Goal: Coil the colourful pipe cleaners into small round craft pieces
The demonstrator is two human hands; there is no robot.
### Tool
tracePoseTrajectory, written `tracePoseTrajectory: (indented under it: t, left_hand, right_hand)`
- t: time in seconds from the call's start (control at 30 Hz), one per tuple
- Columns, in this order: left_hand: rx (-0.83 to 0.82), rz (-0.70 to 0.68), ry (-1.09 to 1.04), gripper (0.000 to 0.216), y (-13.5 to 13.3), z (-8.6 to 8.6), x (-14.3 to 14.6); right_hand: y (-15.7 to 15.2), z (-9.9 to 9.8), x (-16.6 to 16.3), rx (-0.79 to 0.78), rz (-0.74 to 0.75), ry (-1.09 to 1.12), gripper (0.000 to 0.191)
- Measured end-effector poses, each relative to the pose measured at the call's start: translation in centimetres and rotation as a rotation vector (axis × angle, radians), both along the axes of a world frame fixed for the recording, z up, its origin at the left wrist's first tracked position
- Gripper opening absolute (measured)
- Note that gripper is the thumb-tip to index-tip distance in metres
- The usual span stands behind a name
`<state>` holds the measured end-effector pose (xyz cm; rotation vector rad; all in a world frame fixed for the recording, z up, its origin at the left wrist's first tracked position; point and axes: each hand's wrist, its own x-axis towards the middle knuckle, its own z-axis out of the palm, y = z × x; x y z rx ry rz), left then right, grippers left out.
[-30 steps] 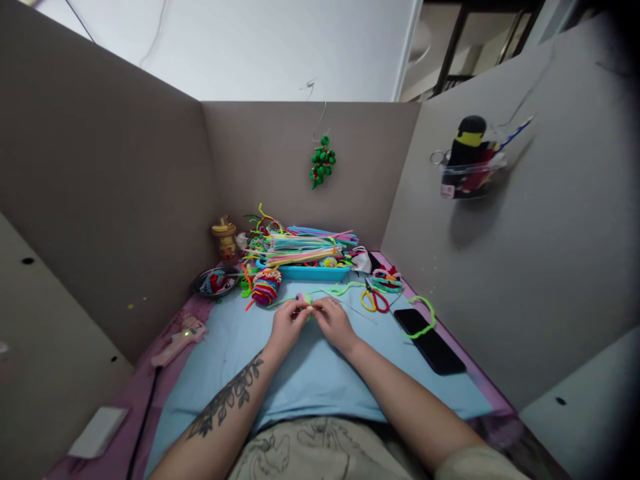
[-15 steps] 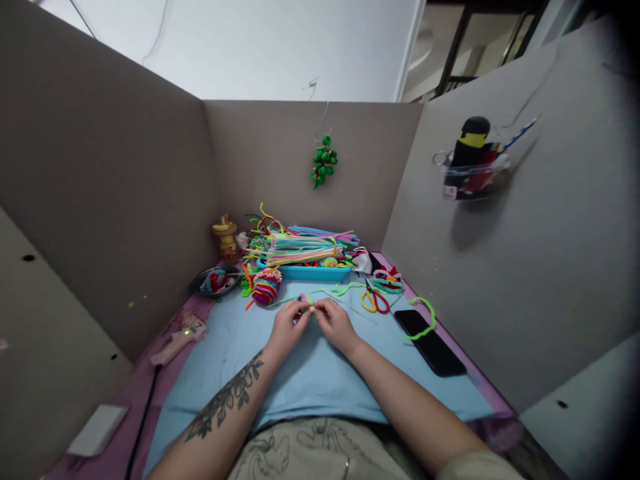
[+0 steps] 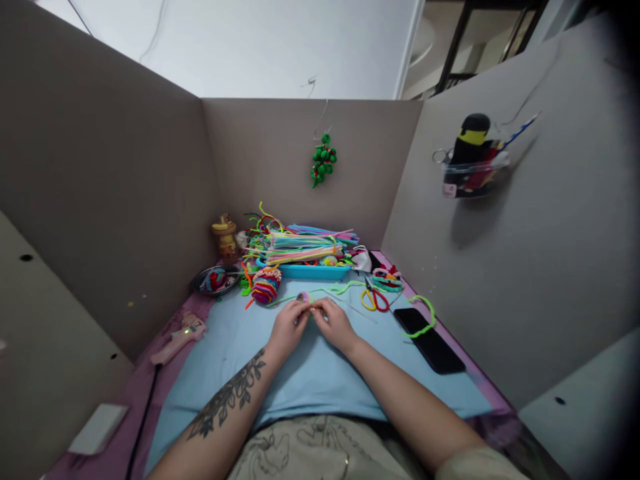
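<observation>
My left hand (image 3: 290, 325) and my right hand (image 3: 334, 325) meet above the blue cloth (image 3: 235, 360), fingertips pinched together. Whatever they pinch is tiny and mostly covered by the fingers, so I cannot make it out. Just behind the left fingertips shows part of a pink and purple ring-shaped piece (image 3: 303, 296). A light green pipe cleaner (image 3: 347, 287) lies curved on the cloth beyond my hands. To the right of it are scissors (image 3: 375, 299) with one yellow and one red handle. A striped multicoloured yarn-like bundle (image 3: 267, 286) sits left of my hands.
At the back a blue tray (image 3: 310, 273) is heaped with pipe cleaners (image 3: 305, 247). A phone (image 3: 435, 347) lies right, a green loop (image 3: 431, 313) across it. On the left are a dark bowl (image 3: 200, 283), a pink glue gun (image 3: 175, 345) and a white box (image 3: 99, 429). Grey partitions (image 3: 270, 153) enclose the table.
The small pale bit that showed between the fingertips is now hidden by the fingers. Both hands have otherwise stayed almost in place.
</observation>
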<state>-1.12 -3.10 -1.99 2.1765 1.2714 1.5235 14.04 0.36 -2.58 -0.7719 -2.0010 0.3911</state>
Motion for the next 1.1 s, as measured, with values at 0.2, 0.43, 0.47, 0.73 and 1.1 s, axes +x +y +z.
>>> tracePoseTrajectory:
  t: [0.2, 0.43, 0.47, 0.73, 1.1]
  left_hand:
    - [-0.005, -0.009, 0.008, 0.022, -0.02, -0.02, -0.05]
    - [-0.037, 0.005, -0.008, 0.022, 0.07, 0.03, -0.13]
    - [-0.046, 0.008, -0.015, 0.021, 0.1, 0.02, -0.12]
    - [-0.247, 0.009, -0.212, 0.028, 0.32, -0.11, 0.09]
    - [-0.31, -0.039, -0.277, 0.038, -0.25, -0.23, 0.65]
  right_hand:
    - [0.05, -0.17, -0.02, -0.009, -0.015, -0.018, 0.009]
    - [0.03, -0.24, -0.12, -0.017, -0.008, -0.018, 0.009]
    - [0.03, -0.24, -0.13, -0.018, -0.007, -0.016, 0.009]
    - [0.02, 0.21, 0.06, -0.001, -0.058, 0.05, 0.01]
    - [-0.06, 0.37, 0.02, 0.046, -0.147, 0.046, 0.011]
